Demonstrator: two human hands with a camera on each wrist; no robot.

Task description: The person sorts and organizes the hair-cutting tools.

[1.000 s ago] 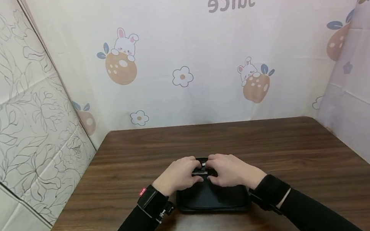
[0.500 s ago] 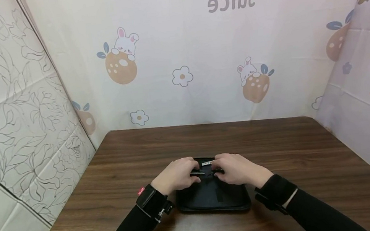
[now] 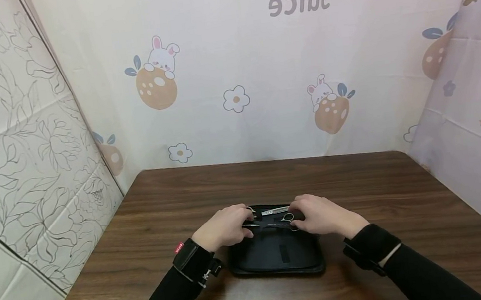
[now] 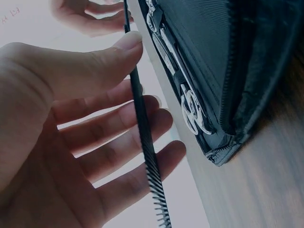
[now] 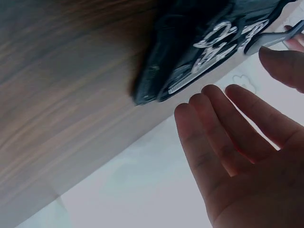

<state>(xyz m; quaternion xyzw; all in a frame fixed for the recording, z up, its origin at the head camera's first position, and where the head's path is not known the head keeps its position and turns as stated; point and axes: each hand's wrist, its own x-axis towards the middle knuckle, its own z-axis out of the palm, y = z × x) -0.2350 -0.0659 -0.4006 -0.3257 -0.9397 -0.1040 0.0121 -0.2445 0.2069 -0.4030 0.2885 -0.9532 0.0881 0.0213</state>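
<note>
My left hand pinches a thin black comb between thumb and fingers, its teeth showing at the lower end in the left wrist view. Below both hands lies a black zippered case. Metal scissors with ring handles are tucked into it, and a silvery strip-like piece lies along its far side. My right hand hovers at the case's right side, fingertips near the scissors' rings. In the right wrist view its fingers are extended, the thumb apart, nothing between them.
The case rests on a dark brown wooden table. Behind the table hangs a pale curtain printed with bunnies and fruit. A white floral-patterned panel stands on the left.
My right hand has moved right, away from the comb, uncovering the scissors' rings and the silvery piece. The left hand has shifted slightly left, still pinching the comb.
</note>
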